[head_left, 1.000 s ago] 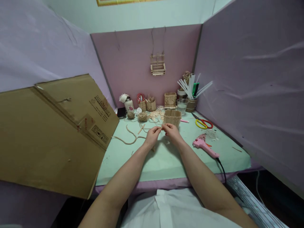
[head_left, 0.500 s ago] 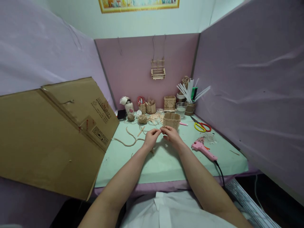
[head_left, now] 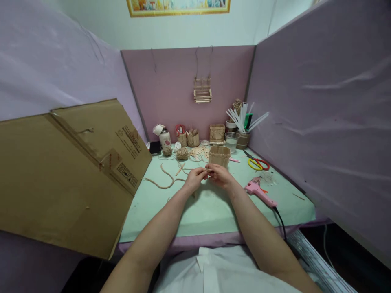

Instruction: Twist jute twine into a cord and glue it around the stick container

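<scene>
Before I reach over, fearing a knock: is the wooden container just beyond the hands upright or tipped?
Upright: the wooden container stands with its opening facing up.

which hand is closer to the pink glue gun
Right. The right hand is to the left of the pink glue gun and a little farther back; the left hand is farther left, beyond the right one.

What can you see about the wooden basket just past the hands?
The basket looks made of tan wooden strips set side by side, with a braided-looking band around its open top. It stands upright on the green tabletop, just beyond the right hand, which hides some lower front; I can't tell whether they touch.
</scene>
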`<state>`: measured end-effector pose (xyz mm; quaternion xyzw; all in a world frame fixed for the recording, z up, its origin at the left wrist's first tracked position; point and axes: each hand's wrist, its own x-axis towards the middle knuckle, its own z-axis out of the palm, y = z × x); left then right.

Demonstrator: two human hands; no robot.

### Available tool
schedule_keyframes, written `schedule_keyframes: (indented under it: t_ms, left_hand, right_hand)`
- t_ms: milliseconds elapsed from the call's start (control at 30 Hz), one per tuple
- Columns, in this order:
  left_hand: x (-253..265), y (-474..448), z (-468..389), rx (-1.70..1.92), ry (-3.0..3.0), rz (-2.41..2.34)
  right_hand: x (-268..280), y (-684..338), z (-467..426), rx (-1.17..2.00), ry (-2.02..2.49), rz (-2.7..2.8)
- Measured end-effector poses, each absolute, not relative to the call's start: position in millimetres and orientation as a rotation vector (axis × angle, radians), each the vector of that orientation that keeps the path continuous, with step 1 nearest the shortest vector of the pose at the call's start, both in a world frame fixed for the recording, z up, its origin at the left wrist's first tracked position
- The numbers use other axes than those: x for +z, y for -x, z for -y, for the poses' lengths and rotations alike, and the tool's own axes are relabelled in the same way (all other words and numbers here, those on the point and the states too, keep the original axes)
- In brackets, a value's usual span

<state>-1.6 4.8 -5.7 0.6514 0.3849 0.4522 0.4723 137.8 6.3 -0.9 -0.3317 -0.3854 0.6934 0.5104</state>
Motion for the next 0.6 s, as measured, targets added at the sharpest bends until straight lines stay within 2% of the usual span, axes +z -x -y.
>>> schedule_keyframes:
  t_ms: [167,600]
  left_hand:
    - [-10,-1,-5,1.049,-1.607,-0.935]
    - [-7,-1,1,0.958,-1.659,-0.848]
  right_hand:
    - [-13,-132,-12,1.376,0.886,0.789]
    - [-19,-136,-19,1.16,1.006,0.716]
